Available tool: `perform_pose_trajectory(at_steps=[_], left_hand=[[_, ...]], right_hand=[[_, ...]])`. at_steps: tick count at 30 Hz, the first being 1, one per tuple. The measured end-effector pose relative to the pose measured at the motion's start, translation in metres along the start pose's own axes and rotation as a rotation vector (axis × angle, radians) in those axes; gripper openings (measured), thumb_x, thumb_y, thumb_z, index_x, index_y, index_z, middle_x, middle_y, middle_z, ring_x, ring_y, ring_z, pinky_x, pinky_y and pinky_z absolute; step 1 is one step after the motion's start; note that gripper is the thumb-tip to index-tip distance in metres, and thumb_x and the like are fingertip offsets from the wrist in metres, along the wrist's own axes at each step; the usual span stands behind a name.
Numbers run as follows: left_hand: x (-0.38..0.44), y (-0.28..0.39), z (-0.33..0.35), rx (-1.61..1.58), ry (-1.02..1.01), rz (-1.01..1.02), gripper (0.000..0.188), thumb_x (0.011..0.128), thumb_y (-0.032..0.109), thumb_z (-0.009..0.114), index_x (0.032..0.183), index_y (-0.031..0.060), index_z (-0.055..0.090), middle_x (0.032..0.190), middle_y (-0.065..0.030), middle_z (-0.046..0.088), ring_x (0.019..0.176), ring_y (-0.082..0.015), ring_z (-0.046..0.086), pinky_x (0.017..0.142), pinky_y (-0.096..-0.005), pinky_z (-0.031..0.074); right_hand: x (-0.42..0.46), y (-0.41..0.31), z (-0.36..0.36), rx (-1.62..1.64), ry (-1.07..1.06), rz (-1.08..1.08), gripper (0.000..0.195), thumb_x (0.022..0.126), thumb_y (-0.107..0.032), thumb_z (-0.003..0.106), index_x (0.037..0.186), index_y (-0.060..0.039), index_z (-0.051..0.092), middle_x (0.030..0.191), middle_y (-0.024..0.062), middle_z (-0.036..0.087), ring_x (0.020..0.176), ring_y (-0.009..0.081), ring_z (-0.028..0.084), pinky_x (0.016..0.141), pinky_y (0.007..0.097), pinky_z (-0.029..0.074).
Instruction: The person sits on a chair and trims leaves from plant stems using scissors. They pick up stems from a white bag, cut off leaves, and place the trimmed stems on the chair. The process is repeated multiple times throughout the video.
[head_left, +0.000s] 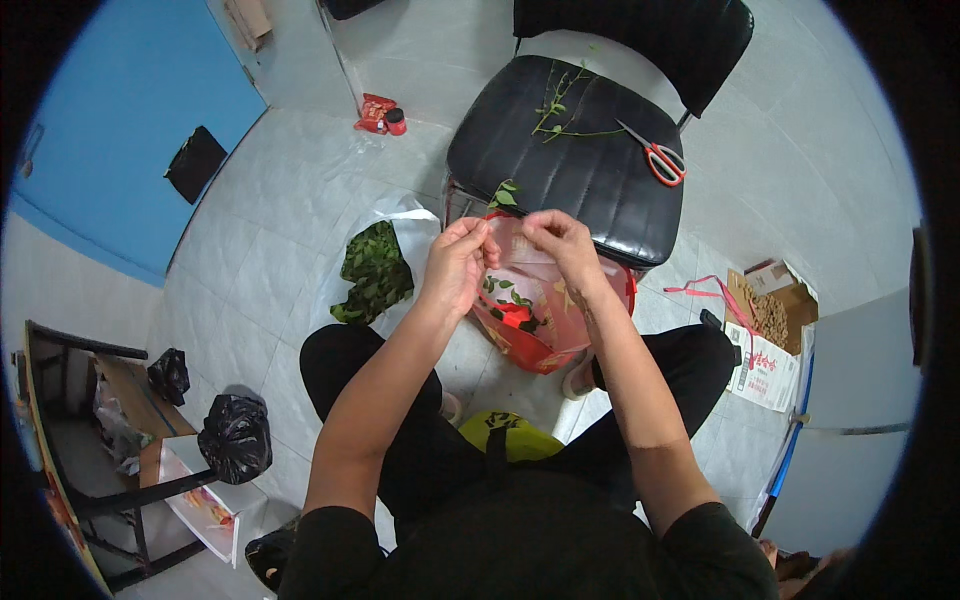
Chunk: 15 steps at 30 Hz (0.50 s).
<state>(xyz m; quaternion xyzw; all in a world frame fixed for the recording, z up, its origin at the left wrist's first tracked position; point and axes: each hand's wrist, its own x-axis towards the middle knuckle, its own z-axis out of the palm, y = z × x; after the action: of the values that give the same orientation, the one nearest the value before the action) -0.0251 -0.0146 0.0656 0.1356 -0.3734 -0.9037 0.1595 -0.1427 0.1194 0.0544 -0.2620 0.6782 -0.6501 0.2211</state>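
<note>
Pinched between the thumb and fingers of my left hand (463, 259) is a green leafy sprig (504, 195), its leaves pointing away from me. Close by, my right hand (564, 244) has its fingers curled together; whether something small is between them is hidden. Both hands are over an open red bag (559, 356) on the floor, with loose green leaves (498, 284) inside. Left of it, a white plastic bag (414, 215) holds a heap of dark green leaves (373, 274).
A black chair (555, 180) stands ahead, bearing bare-looking stems (559, 105) and red-handled scissors (664, 163). An open cardboard box (801, 304) of small brown pieces is at right. Black plastic bags (236, 439) sit left. A red jar (395, 121) stands near the wall.
</note>
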Motion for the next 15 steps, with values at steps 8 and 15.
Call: perform_pose_trajectory(at_steps=[8, 15], left_hand=[[0.001, 0.001, -0.004, -0.022, -0.044, 0.008, 0.008, 0.088, 0.015, 0.052, 0.087, 0.0068, 0.052, 0.069, -0.0017, 0.053, 0.062, -0.0111, 0.05, 0.057, -0.023, 0.04], [-0.001, 0.006, 0.003, 0.055, -0.011, -0.029, 0.011, 0.088, 0.014, 0.052, 0.087, 0.0036, 0.054, 0.067, -0.0033, 0.054, 0.059, -0.0113, 0.05, 0.056, -0.0243, 0.042]], right_hand=[[0.016, -0.047, 0.037, 0.521, -0.171, 0.199, 0.027, 0.081, -0.017, 0.065, 0.103, -0.0017, 0.058, 0.085, 0.0031, 0.062, 0.076, 0.0098, 0.057, 0.066, 0.0199, 0.045], [0.026, -0.037, 0.037, 0.219, -0.136, 0.088, 0.009, 0.081, -0.01, 0.063, 0.081, -0.001, 0.063, 0.068, 0.0014, 0.06, 0.059, 0.0074, 0.053, 0.055, 0.0199, 0.043]])
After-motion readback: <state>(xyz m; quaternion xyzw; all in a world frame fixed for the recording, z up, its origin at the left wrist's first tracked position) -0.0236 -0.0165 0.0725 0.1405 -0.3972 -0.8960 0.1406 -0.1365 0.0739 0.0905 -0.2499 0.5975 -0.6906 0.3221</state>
